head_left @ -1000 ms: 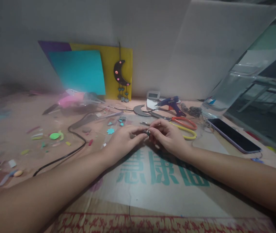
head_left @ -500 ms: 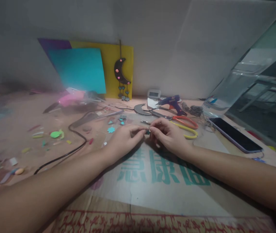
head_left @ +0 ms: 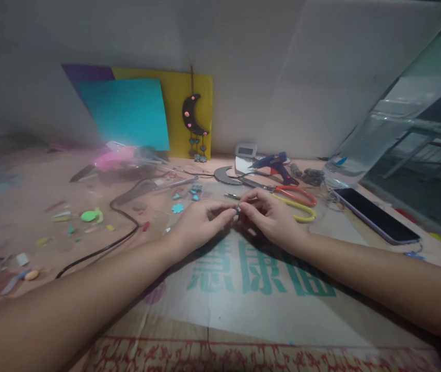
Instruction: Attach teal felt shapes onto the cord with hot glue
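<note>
Between the fingertips of both hands is a small dark teal piece [head_left: 238, 210], mostly hidden, its exact kind too small to tell. My left hand [head_left: 205, 222] pinches it from the left with thumb and forefinger. From the right, my right hand [head_left: 269, 217] also has thumb and fingers closed at it. Just behind the right hand lie scissors with orange and yellow handles [head_left: 296, 195]. A blue paper flower [head_left: 177, 208] and small blue cut pieces [head_left: 194, 194] lie left of the fingers. Farther back rests a grey crescent moon cutout [head_left: 226, 175].
A glue gun [head_left: 277, 166] stands at the back, its dark cord [head_left: 127, 232] likely the one curving left. A phone [head_left: 375, 214] lies right. Coloured sheets [head_left: 127, 113] and a decorated moon hanging [head_left: 191, 116] lean on the wall. Scraps [head_left: 89, 215] litter the left side.
My left thumb has shifted slightly right, closer to the right fingertips, covering more of the small dark piece. Otherwise the hands and surrounding things stay nearly in place.
</note>
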The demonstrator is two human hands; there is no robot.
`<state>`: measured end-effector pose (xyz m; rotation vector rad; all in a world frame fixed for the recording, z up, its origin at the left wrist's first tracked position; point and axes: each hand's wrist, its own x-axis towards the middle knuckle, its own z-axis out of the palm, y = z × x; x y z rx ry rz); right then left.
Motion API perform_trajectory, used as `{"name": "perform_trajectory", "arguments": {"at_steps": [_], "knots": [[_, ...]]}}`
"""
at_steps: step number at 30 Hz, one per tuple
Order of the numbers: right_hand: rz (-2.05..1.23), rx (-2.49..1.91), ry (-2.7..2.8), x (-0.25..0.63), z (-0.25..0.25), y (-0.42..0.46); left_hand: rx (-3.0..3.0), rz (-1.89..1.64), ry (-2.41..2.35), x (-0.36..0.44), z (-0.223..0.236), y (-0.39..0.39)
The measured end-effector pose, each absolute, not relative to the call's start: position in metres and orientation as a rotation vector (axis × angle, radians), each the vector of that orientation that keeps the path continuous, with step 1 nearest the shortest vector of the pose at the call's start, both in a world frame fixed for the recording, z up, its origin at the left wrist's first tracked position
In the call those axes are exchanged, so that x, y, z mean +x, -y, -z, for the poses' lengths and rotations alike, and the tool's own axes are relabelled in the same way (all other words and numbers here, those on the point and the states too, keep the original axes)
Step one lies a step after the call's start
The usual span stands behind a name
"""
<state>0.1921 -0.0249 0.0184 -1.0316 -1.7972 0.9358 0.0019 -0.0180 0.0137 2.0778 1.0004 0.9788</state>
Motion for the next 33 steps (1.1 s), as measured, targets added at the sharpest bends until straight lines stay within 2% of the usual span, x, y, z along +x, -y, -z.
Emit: {"name": "perform_trajectory", "arguments": {"at_steps": [17, 33], "knots": [[-0.921, -1.013, 1.841, 0.1934, -0.0159, 0.0253, 2.051, -0.950, -1.046, 0.0034, -0.0181, 0.0181], [-1.335, -0.849, 1.775, 0.1927, -0.0164, 0.0259, 1.942, -0.979, -0.947, -0.0001, -0.0114, 0.0100]]}}
